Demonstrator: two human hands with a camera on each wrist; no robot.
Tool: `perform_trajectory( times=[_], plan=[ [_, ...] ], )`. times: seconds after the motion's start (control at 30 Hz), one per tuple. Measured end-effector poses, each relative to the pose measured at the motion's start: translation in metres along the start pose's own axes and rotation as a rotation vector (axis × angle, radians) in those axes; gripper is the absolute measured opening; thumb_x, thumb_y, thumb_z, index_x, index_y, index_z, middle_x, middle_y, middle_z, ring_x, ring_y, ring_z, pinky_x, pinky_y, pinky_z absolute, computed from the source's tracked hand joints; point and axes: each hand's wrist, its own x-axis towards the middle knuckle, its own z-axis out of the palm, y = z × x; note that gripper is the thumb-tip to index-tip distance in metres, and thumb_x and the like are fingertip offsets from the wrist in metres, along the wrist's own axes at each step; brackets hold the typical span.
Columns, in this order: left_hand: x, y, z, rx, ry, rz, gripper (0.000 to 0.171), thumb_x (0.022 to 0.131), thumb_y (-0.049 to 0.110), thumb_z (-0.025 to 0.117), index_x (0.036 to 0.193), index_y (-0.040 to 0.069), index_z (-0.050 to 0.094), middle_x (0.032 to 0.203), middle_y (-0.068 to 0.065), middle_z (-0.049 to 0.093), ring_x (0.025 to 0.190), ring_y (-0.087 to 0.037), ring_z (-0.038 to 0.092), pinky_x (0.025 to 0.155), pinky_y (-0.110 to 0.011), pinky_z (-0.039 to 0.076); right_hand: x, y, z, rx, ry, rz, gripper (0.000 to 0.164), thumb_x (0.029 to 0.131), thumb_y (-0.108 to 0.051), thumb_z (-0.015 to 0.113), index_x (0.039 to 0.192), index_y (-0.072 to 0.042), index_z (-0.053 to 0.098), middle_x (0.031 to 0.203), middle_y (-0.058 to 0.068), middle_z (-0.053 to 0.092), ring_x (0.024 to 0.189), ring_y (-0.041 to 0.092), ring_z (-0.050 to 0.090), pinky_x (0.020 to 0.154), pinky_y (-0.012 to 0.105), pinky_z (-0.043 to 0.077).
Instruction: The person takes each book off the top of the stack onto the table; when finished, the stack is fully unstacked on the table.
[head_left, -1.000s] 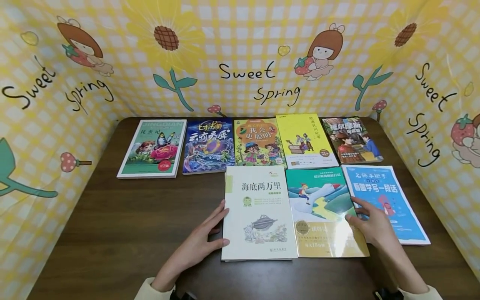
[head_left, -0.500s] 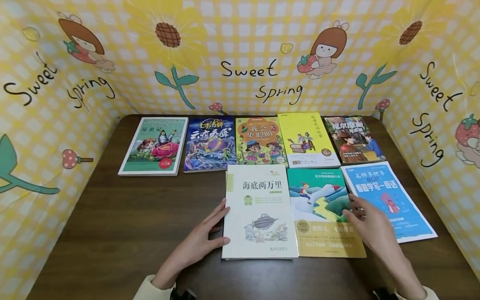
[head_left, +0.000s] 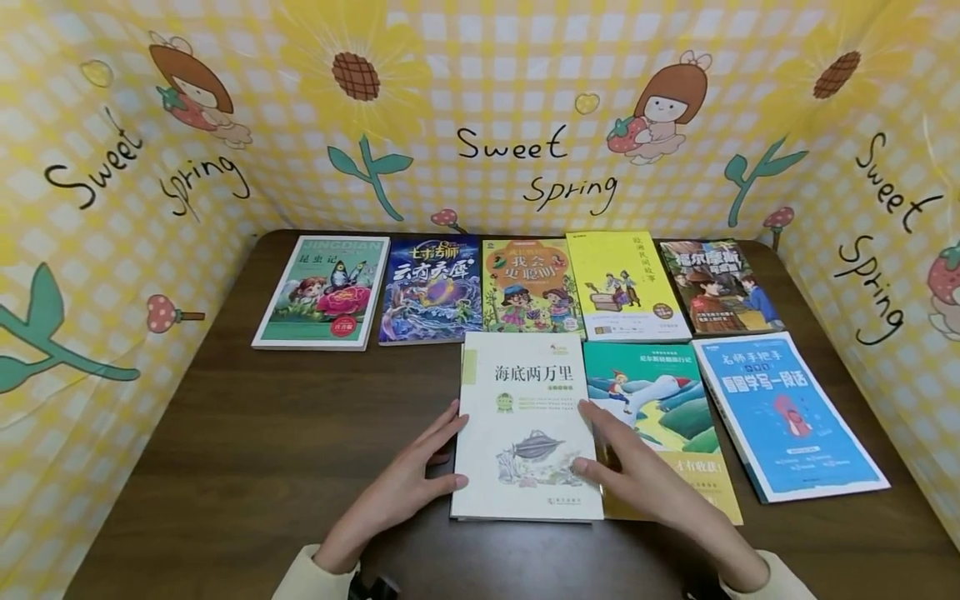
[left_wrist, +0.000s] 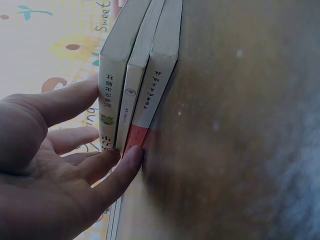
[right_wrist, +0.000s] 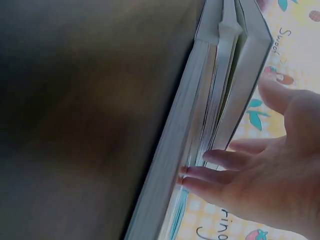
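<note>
A white paperback with a submarine on its cover (head_left: 525, 454) lies on top of a small stack near the table's front. My left hand (head_left: 408, 483) touches the stack's left side, its fingertips on the spines (left_wrist: 112, 90) in the left wrist view. From the other side, my right hand (head_left: 645, 475) rests thumb and fingertips at the white book's right edge. That hand partly covers the green book with a goose (head_left: 648, 392), which sticks out to the right from under the white one. In the right wrist view, fingertips meet the stack's page edges (right_wrist: 212, 105).
To the right, a blue book (head_left: 795, 425) lies slightly turned. Along the back runs a row: butterfly book (head_left: 322, 292), purple book (head_left: 431, 292), orange book (head_left: 531, 287), yellow book (head_left: 626, 287) and dark detective book (head_left: 723, 287). Patterned yellow cloth (head_left: 510, 100) walls three sides of the table (head_left: 247, 442).
My right hand has left the gap between the green and blue books and moved left to the white book's edge. The blue book has shifted right and turned slightly. My left hand stays put.
</note>
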Motion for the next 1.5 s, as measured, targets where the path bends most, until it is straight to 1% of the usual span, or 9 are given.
perform_trajectory(
  times=[0.17,0.33,0.5,0.63,0.77,1.0,1.1,1.37,1.5],
  plan=[
    [0.001,0.002,-0.003,-0.022,-0.012,0.007,0.072,0.090,0.018,0.069,0.152,0.012,0.031,0.161,-0.005,0.011,0.143,-0.029,0.023,0.101,-0.043,0.043,0.004,-0.001,0.005,-0.005,-0.031,0.019,0.088,0.086,-0.057,0.063,0.154,-0.017,0.023,0.158,0.011,0.022,0.145,0.034,0.013,0.110,0.062,0.020],
    [0.002,0.003,-0.008,-0.058,-0.012,0.016,0.071,0.090,0.017,0.069,0.151,0.011,0.032,0.161,-0.010,0.013,0.141,-0.034,0.026,0.100,-0.044,0.043,0.007,-0.004,0.009,-0.048,-0.028,-0.009,0.088,0.086,-0.059,0.062,0.155,-0.021,0.022,0.158,0.013,0.019,0.146,0.035,0.011,0.107,0.066,0.021],
    [0.002,0.004,-0.012,-0.139,0.004,-0.016,0.070,0.089,0.015,0.070,0.150,0.011,0.035,0.160,-0.009,0.014,0.141,-0.033,0.028,0.102,-0.044,0.042,0.008,-0.010,0.011,-0.101,-0.025,-0.031,0.086,0.086,-0.062,0.060,0.154,-0.024,0.025,0.157,0.017,0.019,0.145,0.038,0.012,0.104,0.069,0.023],
    [0.004,0.008,-0.015,-0.282,0.056,-0.059,0.064,0.089,0.013,0.070,0.145,0.006,0.042,0.157,-0.010,0.023,0.137,-0.033,0.035,0.104,-0.043,0.040,0.009,-0.013,0.012,-0.124,-0.021,-0.032,0.085,0.085,-0.063,0.060,0.153,-0.026,0.027,0.157,0.018,0.020,0.144,0.040,0.014,0.103,0.070,0.024],
    [0.007,0.012,-0.016,-0.410,0.141,-0.098,0.056,0.089,0.007,0.069,0.140,0.002,0.048,0.153,-0.010,0.033,0.133,-0.031,0.041,0.103,-0.036,0.040,0.011,-0.014,0.013,-0.131,-0.017,-0.041,0.085,0.085,-0.062,0.061,0.153,-0.025,0.028,0.156,0.020,0.021,0.143,0.041,0.014,0.103,0.070,0.024],
    [0.008,0.016,-0.007,-0.514,0.297,-0.131,0.050,0.086,-0.001,0.069,0.133,0.005,0.057,0.147,-0.006,0.044,0.131,-0.025,0.045,0.097,-0.029,0.045,0.013,-0.016,0.012,-0.163,-0.020,-0.037,0.085,0.084,-0.064,0.060,0.153,-0.026,0.027,0.155,0.022,0.022,0.143,0.043,0.015,0.102,0.070,0.025],
    [0.008,0.019,-0.002,-0.535,0.342,-0.133,0.050,0.085,-0.004,0.069,0.133,0.004,0.057,0.145,-0.006,0.047,0.129,-0.025,0.047,0.096,-0.028,0.045,0.012,-0.017,0.011,-0.180,-0.023,-0.027,0.085,0.084,-0.065,0.059,0.153,-0.027,0.027,0.154,0.024,0.023,0.142,0.044,0.015,0.101,0.071,0.026],
    [0.009,0.028,0.008,-0.586,0.399,-0.086,0.051,0.086,0.000,0.069,0.135,0.002,0.054,0.136,-0.017,0.054,0.121,-0.029,0.056,0.090,-0.028,0.050,0.003,-0.014,0.014,-0.205,-0.042,0.016,0.087,0.082,-0.068,0.058,0.153,-0.028,0.027,0.152,0.026,0.026,0.142,0.045,0.015,0.100,0.070,0.027],
    [0.011,0.026,0.011,-0.633,0.344,-0.114,0.062,0.086,0.001,0.070,0.143,0.005,0.045,0.132,-0.023,0.055,0.107,-0.029,0.064,0.084,-0.030,0.054,0.002,-0.014,0.017,-0.192,-0.048,0.048,0.089,0.080,-0.070,0.058,0.153,-0.029,0.028,0.153,0.025,0.027,0.142,0.044,0.015,0.101,0.071,0.025]
  ],
)
